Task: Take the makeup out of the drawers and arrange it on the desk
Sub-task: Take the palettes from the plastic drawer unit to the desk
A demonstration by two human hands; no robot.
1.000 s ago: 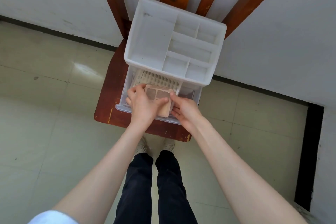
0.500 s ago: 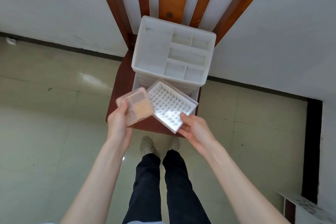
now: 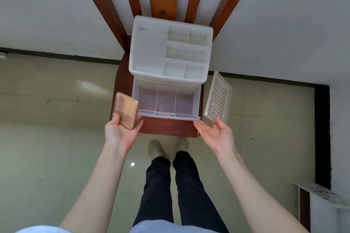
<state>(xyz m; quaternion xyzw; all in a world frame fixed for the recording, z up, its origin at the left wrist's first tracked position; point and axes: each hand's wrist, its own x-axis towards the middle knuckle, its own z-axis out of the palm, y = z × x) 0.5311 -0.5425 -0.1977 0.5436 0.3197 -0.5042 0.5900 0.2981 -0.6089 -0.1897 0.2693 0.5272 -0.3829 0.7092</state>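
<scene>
The chair [image 3: 161,128] shows only its seat front and back slats; its legs are hidden, and the organizer [image 3: 149,47] covers most of the seat. A white shelf edge [image 3: 322,193] at lower right is cut off by the frame, and what lies on it cannot be made out. The person's shoes are half hidden behind the black trouser legs. One white plastic organizer stands on the chair, its open top split into six compartments: one large on the left and five smaller on the right. One clear drawer [image 3: 166,104] is pulled out below it, divided into three sections with a narrow strip along the front. Two makeup items are out of it. The left hand [image 3: 121,134] grips one pink eyeshadow palette [image 3: 126,109] by its lower end, thumb and fingers curled round the edges, just left of the drawer. The right hand [image 3: 217,134] pinches the lower corner of one clear studded tray [image 3: 217,98], tilted on edge right of the drawer, palm turned up.
</scene>
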